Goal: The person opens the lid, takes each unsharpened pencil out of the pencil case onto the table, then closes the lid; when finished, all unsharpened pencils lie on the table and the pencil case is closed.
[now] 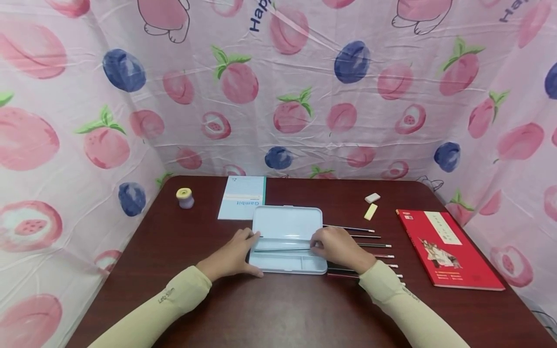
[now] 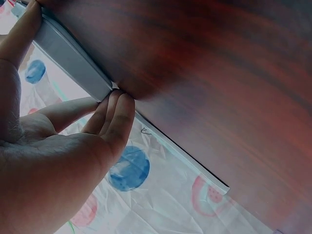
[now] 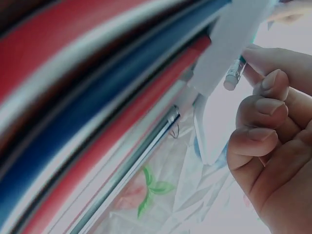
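Note:
An open, pale blue pencil case point(image 1: 287, 221) lies on the table, its lid folded back away from me. My left hand point(image 1: 228, 256) holds the case's left end, thumb at the near corner and fingers farther back; the left wrist view shows the case wall point(image 2: 73, 61) between them. With thumb and forefinger, my right hand point(image 1: 338, 244) pinches a greenish pencil point(image 1: 278, 250) near its eraser end point(image 3: 232, 77). This pencil lies lengthwise over the case's tray, to the left of the hand. Whether it touches the bottom cannot be told.
Several pencils point(image 1: 374, 245) lie in a row right of the case, partly under my right arm. Beyond them are a white eraser point(image 1: 372, 198), a yellow block point(image 1: 371, 211) and a red book point(image 1: 448, 251). A light blue booklet point(image 1: 241, 198) and a yellow-topped small container point(image 1: 185, 198) stand back left.

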Demonstrator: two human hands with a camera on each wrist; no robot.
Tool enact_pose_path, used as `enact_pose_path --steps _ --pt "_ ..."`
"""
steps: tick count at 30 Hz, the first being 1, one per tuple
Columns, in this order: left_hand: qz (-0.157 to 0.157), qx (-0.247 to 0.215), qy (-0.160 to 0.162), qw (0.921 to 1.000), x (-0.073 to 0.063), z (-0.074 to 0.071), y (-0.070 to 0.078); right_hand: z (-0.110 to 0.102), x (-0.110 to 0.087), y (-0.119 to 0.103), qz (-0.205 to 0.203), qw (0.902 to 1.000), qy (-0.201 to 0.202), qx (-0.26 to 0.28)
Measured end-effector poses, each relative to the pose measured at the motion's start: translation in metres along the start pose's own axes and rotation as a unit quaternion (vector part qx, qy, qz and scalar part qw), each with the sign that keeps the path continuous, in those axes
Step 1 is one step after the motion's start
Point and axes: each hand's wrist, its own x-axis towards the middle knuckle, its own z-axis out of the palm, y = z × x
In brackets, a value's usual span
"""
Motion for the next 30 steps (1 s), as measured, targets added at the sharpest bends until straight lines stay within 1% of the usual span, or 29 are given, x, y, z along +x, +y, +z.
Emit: enact_pose_path --steps 3,8,18,23,30 --pt "-0.002 0.001 -0.002 1.0 0.0 0.0 0.0 -0.006 -0.005 0.003 0.012 0.9999 0.002 0.004" --pt "-0.005 0.003 -0.004 1.0 0.0 -0.001 0.0 -0.019 -0.017 0.011 0.028 0.999 -0.002 0.035" --pt "-0.002 0.0 -0.001 1.0 0.001 0.0 0.001 -0.047 -0.055 0.032 0.05 0.9939 -0.015 0.097" --pt "0.001 0.001 0.0 1.0 0.001 0.001 0.0 -0.056 -0.075 0.04 0.056 0.9902 -0.029 0.125" --pt "0.001 0.001 0.002 1.0 0.001 0.002 0.0 -0.06 -0.1 0.05 0.056 0.9858 -0.042 0.152"
